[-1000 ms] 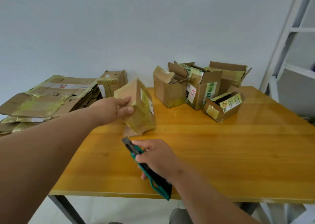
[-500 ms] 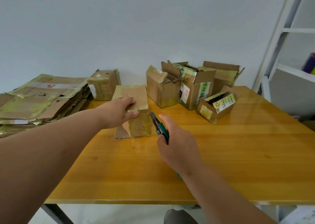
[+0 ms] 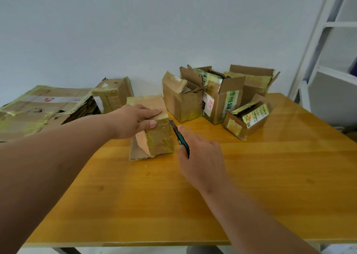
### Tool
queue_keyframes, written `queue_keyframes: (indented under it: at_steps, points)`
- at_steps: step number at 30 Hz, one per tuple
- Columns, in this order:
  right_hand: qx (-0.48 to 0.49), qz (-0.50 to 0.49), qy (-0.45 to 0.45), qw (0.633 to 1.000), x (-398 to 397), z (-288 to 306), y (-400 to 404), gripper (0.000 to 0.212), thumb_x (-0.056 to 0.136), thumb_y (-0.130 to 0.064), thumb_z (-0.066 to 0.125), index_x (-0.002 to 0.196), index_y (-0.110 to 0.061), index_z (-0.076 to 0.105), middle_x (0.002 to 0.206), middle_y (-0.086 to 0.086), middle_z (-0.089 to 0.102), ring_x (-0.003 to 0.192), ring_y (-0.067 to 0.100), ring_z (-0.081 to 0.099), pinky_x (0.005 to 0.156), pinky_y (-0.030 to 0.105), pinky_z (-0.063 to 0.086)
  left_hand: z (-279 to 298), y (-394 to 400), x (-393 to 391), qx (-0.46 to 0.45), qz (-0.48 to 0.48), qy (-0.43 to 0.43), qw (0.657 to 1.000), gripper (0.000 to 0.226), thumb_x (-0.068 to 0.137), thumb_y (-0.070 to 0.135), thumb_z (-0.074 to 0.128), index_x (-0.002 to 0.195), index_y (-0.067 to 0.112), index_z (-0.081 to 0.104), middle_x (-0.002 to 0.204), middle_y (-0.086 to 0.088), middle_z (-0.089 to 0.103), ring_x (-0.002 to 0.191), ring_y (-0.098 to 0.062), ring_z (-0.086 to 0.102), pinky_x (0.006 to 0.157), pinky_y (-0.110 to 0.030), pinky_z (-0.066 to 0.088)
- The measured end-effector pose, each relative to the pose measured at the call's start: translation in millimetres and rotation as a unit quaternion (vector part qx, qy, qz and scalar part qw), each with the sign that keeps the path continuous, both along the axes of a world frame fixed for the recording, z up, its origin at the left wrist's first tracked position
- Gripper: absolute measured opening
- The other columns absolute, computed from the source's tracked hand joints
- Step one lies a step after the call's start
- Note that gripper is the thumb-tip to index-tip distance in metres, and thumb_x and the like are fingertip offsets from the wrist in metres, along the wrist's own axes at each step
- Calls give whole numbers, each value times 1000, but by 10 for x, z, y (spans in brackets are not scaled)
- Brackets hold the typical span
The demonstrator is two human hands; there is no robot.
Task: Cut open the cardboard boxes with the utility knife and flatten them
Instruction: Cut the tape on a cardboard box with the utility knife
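Note:
A small taped cardboard box [image 3: 158, 137] stands on the yellow wooden table [image 3: 251, 186], a loose flap folded out at its lower left. My left hand [image 3: 137, 119] rests on top of it, fingers flat across the lid and thumb down the front face. My right hand [image 3: 201, 157] grips a green utility knife [image 3: 179, 136], forefinger along its back. The knife's tip sits at the box's upper right corner.
Several opened taped boxes [image 3: 218, 99] cluster at the back of the table, one lying low at the right [image 3: 247, 120]. A pile of flattened cardboard [image 3: 38, 110] lies at the far left, a shut box [image 3: 114, 94] beside it. A white shelf frame [image 3: 324, 60] stands right.
The box went from tilted in my left hand to standing on the table under my palm. My right hand brought the knife from near the table's front edge up to the box's right side.

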State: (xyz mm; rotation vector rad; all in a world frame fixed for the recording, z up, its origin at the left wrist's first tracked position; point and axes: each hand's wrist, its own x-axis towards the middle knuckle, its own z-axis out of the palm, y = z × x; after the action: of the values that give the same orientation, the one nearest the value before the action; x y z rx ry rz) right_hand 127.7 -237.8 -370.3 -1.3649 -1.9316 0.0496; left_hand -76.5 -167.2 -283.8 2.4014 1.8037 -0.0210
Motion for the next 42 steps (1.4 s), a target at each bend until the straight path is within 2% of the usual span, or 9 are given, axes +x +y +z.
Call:
queue_keyframes:
  at_steps: [7, 11, 15, 23, 28, 31, 36, 38, 42]
  points:
    - [29, -34, 13, 999, -48, -23, 50, 52, 97, -23, 53, 148, -29, 43, 95, -7, 67, 76, 11, 59, 76, 36, 50, 18, 57, -12, 14, -5, -24, 1000, 72, 77, 71, 24, 145, 51, 27, 149, 3, 38, 134, -26, 36, 112, -48, 29]
    - [27, -54, 12, 998, -95, 9, 97, 51, 97, -22, 51, 147, -28, 44, 82, -9, 58, 66, 12, 52, 69, 36, 47, 50, 81, 18, 25, -3, -26, 999, 65, 84, 65, 25, 146, 47, 30, 147, 1, 42, 133, -25, 39, 112, -45, 31]
    - [-14, -47, 20, 999, -159, 24, 83, 52, 102, -25, 45, 152, -31, 34, 85, -10, 50, 73, 11, 52, 74, 35, 47, 59, 96, 51, 39, -4, -33, 999, 51, 96, 53, 32, 146, 44, 33, 145, 0, 46, 132, -23, 41, 109, -37, 32]
    - [-88, -39, -7, 995, -144, 63, 149, 54, 104, -28, 38, 155, -33, 22, 93, -13, 43, 83, 8, 49, 88, 35, 47, 218, 179, 64, 58, 6, -55, 997, 46, 97, 52, 34, 141, 43, 44, 145, 3, 49, 134, -20, 43, 106, -32, 34]
    - [-86, -45, -17, 995, -128, 61, 154, 54, 103, -28, 39, 155, -33, 24, 100, -9, 61, 85, 9, 53, 88, 34, 43, 257, 226, 75, 62, 16, -72, 995, 45, 97, 53, 35, 139, 41, 48, 142, 5, 53, 132, -19, 44, 105, -34, 35]
    - [-108, -37, -37, 993, -110, 58, 114, 55, 103, -29, 37, 155, -31, 21, 106, -7, 63, 91, 10, 58, 94, 36, 42, 249, 243, 92, 73, 25, -69, 995, 46, 98, 54, 34, 139, 41, 48, 141, 4, 54, 132, -19, 45, 102, -32, 35]
    - [-135, -29, -78, 987, -89, 67, 90, 55, 102, -27, 37, 155, -29, 22, 106, -5, 64, 84, 11, 55, 100, 41, 42, 206, 217, 118, 82, 27, -58, 995, 43, 97, 53, 36, 137, 42, 50, 140, 3, 55, 132, -19, 45, 103, -34, 38]
    - [-139, -30, -91, 986, -92, 57, 70, 55, 101, -26, 38, 154, -28, 23, 105, -5, 65, 85, 13, 57, 97, 41, 41, 183, 200, 112, 85, 30, -51, 995, 43, 97, 54, 36, 137, 43, 50, 139, 4, 55, 131, -18, 46, 103, -34, 39]
    - [-149, -32, -112, 982, -111, 43, 8, 56, 99, -22, 40, 153, -27, 25, 97, -5, 61, 76, 14, 49, 87, 39, 37, 129, 152, 156, 104, 38, -21, 994, 43, 98, 54, 34, 138, 43, 49, 137, 3, 58, 129, -19, 48, 96, -32, 41]
